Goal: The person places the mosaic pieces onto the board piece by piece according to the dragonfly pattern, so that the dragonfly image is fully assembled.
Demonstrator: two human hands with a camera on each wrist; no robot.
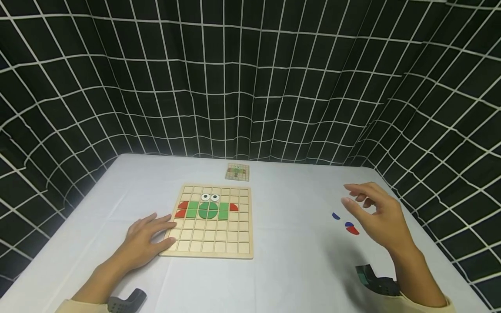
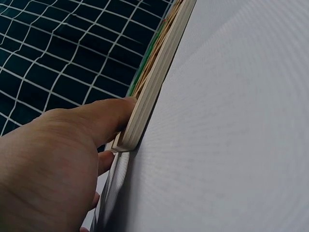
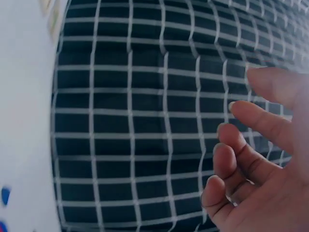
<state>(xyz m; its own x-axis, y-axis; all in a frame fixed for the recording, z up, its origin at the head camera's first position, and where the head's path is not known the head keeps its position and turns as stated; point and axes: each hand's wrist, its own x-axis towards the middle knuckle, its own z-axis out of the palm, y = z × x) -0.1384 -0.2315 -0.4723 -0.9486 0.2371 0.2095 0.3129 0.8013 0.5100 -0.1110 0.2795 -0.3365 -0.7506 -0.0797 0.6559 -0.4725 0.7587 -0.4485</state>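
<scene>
A wooden grid board (image 1: 213, 234) lies on the white table. Set into it are green quarter circles (image 1: 208, 210) forming a disc, green squares (image 1: 223, 211) on both sides, two round eye pieces (image 1: 205, 197) and red quarter-round pieces (image 1: 182, 204). My left hand (image 1: 146, 241) rests at the board's left edge, thumb and fingertips over the frame; the left wrist view shows the thumb (image 2: 113, 116) on the rim. Raised over the table at the right, my right hand (image 1: 377, 213) holds nothing, its thumb and fingers apart. Near it lie a red piece (image 1: 352, 230) and two blue half-round pieces (image 1: 335, 216).
A small picture card (image 1: 237, 172) with a similar coloured pattern lies behind the board. White cloth covers the table (image 1: 289, 261). Dark curtains (image 1: 250, 78) with a white grid stand around its back and sides.
</scene>
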